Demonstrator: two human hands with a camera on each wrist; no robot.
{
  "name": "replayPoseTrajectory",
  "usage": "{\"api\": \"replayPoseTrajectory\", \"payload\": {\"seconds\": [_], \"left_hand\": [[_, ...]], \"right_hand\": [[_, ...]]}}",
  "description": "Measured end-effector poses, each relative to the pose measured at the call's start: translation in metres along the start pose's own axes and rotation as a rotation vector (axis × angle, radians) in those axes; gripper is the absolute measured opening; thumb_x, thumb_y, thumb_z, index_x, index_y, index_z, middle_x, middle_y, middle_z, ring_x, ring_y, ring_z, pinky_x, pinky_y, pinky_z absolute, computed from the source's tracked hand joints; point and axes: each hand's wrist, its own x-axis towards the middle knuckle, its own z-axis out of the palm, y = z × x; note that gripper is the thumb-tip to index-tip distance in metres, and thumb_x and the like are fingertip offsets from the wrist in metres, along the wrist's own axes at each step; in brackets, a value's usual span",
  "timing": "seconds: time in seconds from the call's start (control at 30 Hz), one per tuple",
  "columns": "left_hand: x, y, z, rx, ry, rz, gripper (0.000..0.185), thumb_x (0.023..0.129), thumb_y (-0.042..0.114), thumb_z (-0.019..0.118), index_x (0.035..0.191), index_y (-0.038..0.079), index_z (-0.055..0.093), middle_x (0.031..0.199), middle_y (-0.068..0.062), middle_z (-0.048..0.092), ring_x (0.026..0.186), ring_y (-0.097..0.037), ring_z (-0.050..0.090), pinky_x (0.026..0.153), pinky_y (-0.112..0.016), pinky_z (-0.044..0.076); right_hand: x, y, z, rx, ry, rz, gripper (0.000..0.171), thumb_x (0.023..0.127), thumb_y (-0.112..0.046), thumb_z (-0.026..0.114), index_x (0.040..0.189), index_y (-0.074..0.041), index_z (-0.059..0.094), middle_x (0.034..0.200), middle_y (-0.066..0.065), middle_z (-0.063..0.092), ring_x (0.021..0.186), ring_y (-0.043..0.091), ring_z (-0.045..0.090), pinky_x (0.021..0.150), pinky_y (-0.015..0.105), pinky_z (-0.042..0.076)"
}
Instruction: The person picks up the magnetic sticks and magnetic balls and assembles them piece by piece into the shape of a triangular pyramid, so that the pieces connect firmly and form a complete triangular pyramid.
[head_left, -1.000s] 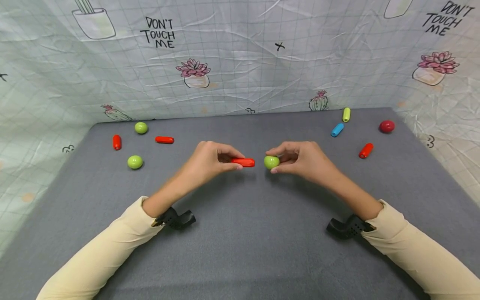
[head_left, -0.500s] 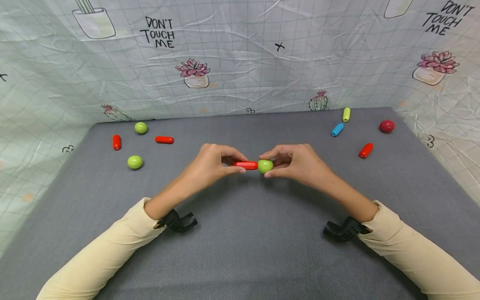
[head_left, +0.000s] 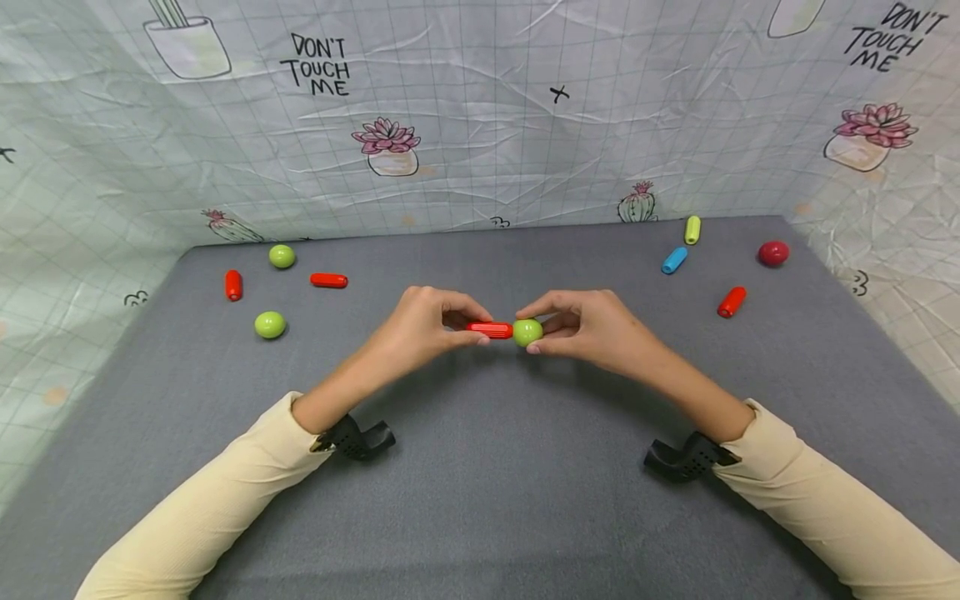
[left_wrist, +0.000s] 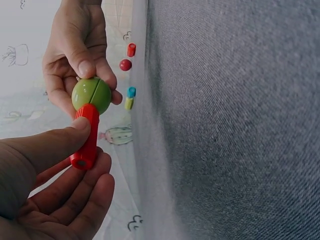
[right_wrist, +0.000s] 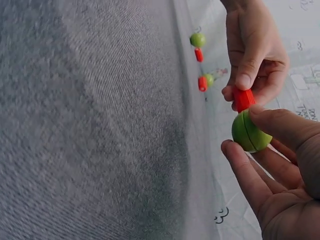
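Observation:
Between thumb and fingers my left hand (head_left: 423, 327) pinches a red ribbed plastic tube (head_left: 491, 330), held roughly level over the grey cloth. My right hand (head_left: 596, 329) pinches a green ball (head_left: 528, 332) from the other side. The tube's right end meets the ball, so the two form one line between the hands. In the left wrist view a seam runs round the green ball (left_wrist: 92, 95), and the near end of the red tube (left_wrist: 86, 137) shows a small hole. The right wrist view shows the ball (right_wrist: 251, 131) with the tube (right_wrist: 244, 100) against it.
At the left lie two green balls (head_left: 270, 324) and two red tubes (head_left: 329, 280). At the right are a blue tube (head_left: 674, 259), a yellow-green tube (head_left: 692, 229), a red tube (head_left: 732, 302) and a dark red ball (head_left: 773, 253). A printed curtain (head_left: 465, 108) hangs behind.
My right hand has moved left with the green ball, closing the gap to the red tube. My left hand shifted slightly. In the last half second both hands barely moved.

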Motion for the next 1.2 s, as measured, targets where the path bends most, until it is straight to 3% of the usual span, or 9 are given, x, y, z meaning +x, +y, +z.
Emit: {"api": "replayPoseTrajectory", "payload": {"seconds": [0.3, 0.57, 0.9, 1.03, 1.2], "left_hand": [[0.023, -0.020, 0.001, 0.014, -0.075, 0.002, 0.016, 0.083, 0.014, 0.086, 0.099, 0.010, 0.082, 0.090, 0.001, 0.077, 0.075, -0.011, 0.068, 0.067, -0.027, 0.053], [0.051, -0.043, -0.002, -0.011, -0.143, -0.059, 0.017, 0.087, 0.014, 0.082, 0.104, 0.011, 0.081, 0.096, -0.001, 0.078, 0.083, -0.016, 0.069, 0.070, -0.027, 0.051], [0.066, -0.061, -0.004, -0.191, -0.217, -0.191, 0.022, 0.086, 0.006, 0.081, 0.108, 0.005, 0.079, 0.102, -0.007, 0.077, 0.095, -0.017, 0.069, 0.078, -0.026, 0.053], [0.067, -0.060, -0.003, -0.215, -0.215, -0.206, 0.022, 0.086, 0.004, 0.080, 0.108, 0.002, 0.078, 0.103, -0.010, 0.077, 0.095, -0.019, 0.068, 0.076, -0.025, 0.053], [0.064, -0.055, 0.002, -0.058, -0.102, -0.155, 0.024, 0.085, 0.010, 0.083, 0.110, 0.008, 0.080, 0.111, -0.008, 0.074, 0.101, -0.021, 0.067, 0.083, -0.029, 0.053]], "right_hand": [[0.009, 0.009, 0.000, -0.114, 0.021, 0.017, 0.033, 0.084, -0.011, 0.084, 0.115, -0.014, 0.076, 0.111, 0.003, 0.076, 0.095, 0.015, 0.074, 0.076, 0.029, 0.060], [0.028, 0.018, 0.004, -0.247, 0.034, 0.065, 0.029, 0.084, -0.016, 0.085, 0.111, -0.011, 0.077, 0.102, 0.003, 0.077, 0.089, 0.016, 0.073, 0.072, 0.032, 0.058], [0.044, 0.017, 0.004, -0.293, -0.017, 0.046, 0.024, 0.087, -0.020, 0.082, 0.109, -0.011, 0.079, 0.096, 0.002, 0.078, 0.081, 0.014, 0.071, 0.064, 0.030, 0.054], [0.046, 0.016, 0.002, -0.281, -0.024, 0.077, 0.023, 0.087, -0.021, 0.082, 0.109, -0.012, 0.080, 0.094, 0.000, 0.078, 0.078, 0.014, 0.070, 0.064, 0.030, 0.052], [0.046, 0.018, 0.001, -0.279, -0.018, 0.102, 0.024, 0.087, -0.025, 0.082, 0.108, -0.013, 0.080, 0.095, -0.001, 0.078, 0.077, 0.013, 0.068, 0.064, 0.029, 0.051]]}}
